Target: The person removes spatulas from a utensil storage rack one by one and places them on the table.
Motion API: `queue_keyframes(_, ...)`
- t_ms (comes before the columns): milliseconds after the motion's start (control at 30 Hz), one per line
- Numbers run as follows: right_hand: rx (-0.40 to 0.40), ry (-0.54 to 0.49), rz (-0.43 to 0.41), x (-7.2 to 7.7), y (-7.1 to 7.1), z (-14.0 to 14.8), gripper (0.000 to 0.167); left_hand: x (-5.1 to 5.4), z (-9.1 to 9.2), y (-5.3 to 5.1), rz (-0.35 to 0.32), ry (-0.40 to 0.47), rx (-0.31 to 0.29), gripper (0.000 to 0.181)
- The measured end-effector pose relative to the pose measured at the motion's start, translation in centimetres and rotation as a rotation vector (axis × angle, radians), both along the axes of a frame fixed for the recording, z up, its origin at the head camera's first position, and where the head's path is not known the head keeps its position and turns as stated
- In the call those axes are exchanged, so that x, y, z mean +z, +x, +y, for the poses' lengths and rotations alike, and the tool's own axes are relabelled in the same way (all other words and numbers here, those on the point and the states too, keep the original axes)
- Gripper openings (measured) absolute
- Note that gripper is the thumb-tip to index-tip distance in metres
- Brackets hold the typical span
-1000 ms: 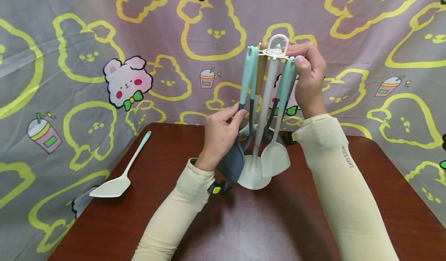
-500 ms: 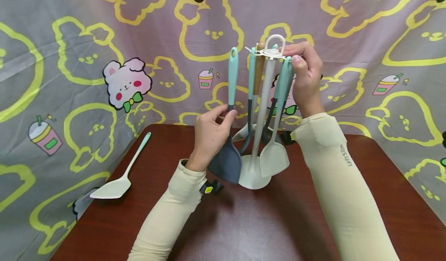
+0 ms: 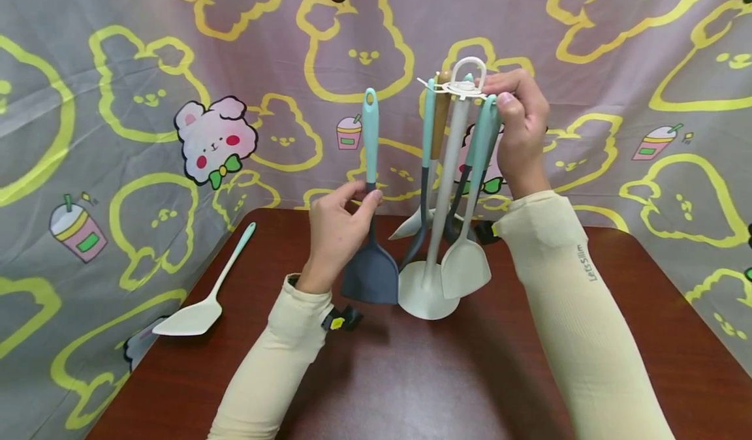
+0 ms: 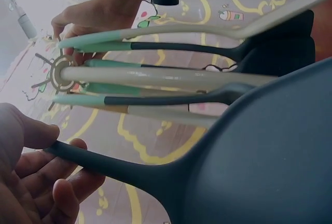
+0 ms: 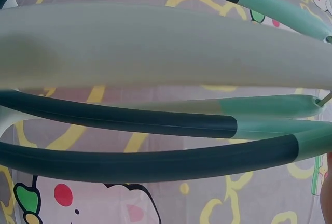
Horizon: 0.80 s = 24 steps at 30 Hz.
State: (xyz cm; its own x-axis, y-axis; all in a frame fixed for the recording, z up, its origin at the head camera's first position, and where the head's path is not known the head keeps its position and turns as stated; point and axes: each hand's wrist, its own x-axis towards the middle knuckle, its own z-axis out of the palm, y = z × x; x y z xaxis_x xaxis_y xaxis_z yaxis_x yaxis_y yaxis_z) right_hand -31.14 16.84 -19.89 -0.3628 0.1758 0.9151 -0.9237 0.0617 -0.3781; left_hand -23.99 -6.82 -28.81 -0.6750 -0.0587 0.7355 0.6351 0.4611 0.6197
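My left hand (image 3: 341, 231) pinches the dark shaft of a grey spatula (image 3: 371, 277) with a mint handle, held upright to the left of a white utensil stand (image 3: 427, 306). In the left wrist view the thumb and fingertips meet on the spatula's shaft (image 4: 119, 168), apart from the stand. My right hand (image 3: 521, 126) grips the stand's top ring at its right side, beside the mint handle ends. Hanging from the stand are several utensils, among them a white spatula (image 3: 465, 270) and one with a brown handle (image 3: 439, 126). The right wrist view shows the stand's pole (image 5: 155, 45) between hanging handles.
On the left of the dark red table (image 3: 446, 381) lies another white spatula (image 3: 200, 313) with a mint handle end. A curtain (image 3: 282, 55) printed with yellow outlines hangs behind and at the sides.
The grey spatula has come off the stand and moved left in my left hand, turning more upright and facing forward. My right hand keeps its grip at the stand's top.
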Motion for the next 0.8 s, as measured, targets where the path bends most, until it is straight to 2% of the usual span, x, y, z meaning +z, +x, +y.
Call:
queue_keyframes(200,0.009,0.004,-0.003,0.1,0.1,0.0,0.028,0.1,-1.0,0.1,-0.001,-0.013,0.042,0.014)
queue_keyframes(400,0.001,0.006,-0.008,0.0,0.0,0.3,0.028,0.2,-1.7,-0.4,0.008,-0.043,0.071,0.015)
queue_keyframes(567,0.008,0.023,-0.022,-0.1,-0.1,0.4,0.028,0.2,-2.6,-0.8,-0.021,-0.072,0.109,0.016)
queue_keyframes(800,0.011,0.015,-0.011,0.1,-0.2,0.4,0.028,0.2,-4.2,-1.5,-0.082,-0.168,0.17,0.018)
